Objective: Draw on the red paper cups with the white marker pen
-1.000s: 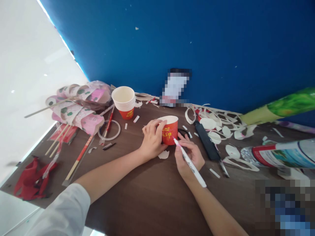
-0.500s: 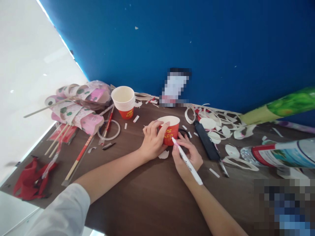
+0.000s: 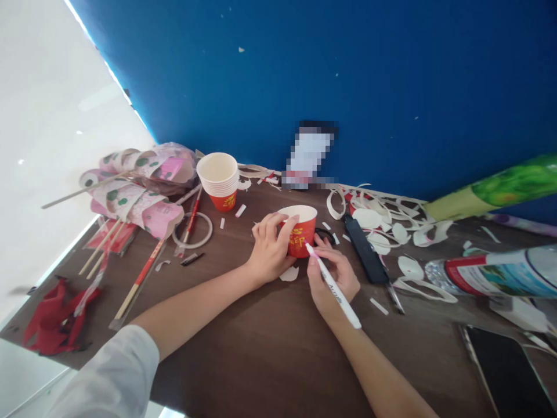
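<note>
A red paper cup (image 3: 303, 233) with yellow lettering and a white inside stands upright on the brown table. My left hand (image 3: 272, 247) is wrapped around its left side, thumb at the front. In my right hand (image 3: 334, 278) is a white paint marker (image 3: 336, 290), held like a pen. Its tip is at the right part of the cup's front, by the lettering; whether it touches is too small to tell. Behind the right fingers shows part of a black ring-shaped thing (image 3: 325, 235). A white paper scrap (image 3: 289, 274) lies just in front of the cup.
Stacked paper cups (image 3: 217, 180) stand back left, beside pink paper-wrapped pieces with sticks (image 3: 134, 206). Behind leans a blurred phone (image 3: 308, 155) against the blue wall. To the right are paper cut-offs (image 3: 368, 219), a black tool (image 3: 368, 249), a bottle (image 3: 500, 270) and a dark phone (image 3: 507, 368).
My right hand and the marker have shifted very slightly to the right. The cup appears turned a little, its lettering slightly further left. My left hand keeps its place.
</note>
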Demonstrator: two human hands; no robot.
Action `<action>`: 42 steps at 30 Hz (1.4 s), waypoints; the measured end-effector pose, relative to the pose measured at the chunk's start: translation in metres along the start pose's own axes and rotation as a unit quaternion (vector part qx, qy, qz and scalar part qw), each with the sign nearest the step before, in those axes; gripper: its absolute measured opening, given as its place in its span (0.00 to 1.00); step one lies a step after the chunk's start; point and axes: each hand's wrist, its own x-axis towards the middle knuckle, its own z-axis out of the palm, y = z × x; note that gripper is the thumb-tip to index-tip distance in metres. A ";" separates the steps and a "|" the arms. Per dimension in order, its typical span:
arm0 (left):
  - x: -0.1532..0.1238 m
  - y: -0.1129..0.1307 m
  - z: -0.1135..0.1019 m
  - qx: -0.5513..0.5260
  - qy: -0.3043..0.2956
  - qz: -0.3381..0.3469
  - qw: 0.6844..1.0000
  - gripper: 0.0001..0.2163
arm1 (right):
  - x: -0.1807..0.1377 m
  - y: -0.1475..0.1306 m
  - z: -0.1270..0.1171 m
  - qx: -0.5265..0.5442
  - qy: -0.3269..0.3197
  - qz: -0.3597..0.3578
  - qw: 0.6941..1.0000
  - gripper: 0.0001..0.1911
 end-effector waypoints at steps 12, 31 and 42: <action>0.001 0.001 -0.003 -0.016 0.003 0.010 1.000 0.33 | 0.001 -0.002 0.002 0.037 0.029 0.024 0.999 0.07; 0.001 0.000 -0.002 -0.014 0.001 0.008 1.000 0.33 | 0.001 -0.001 0.001 0.033 0.032 0.070 0.997 0.04; 0.000 0.000 -0.001 -0.019 0.005 0.014 1.000 0.32 | 0.004 -0.003 0.001 0.009 0.056 0.063 0.996 0.05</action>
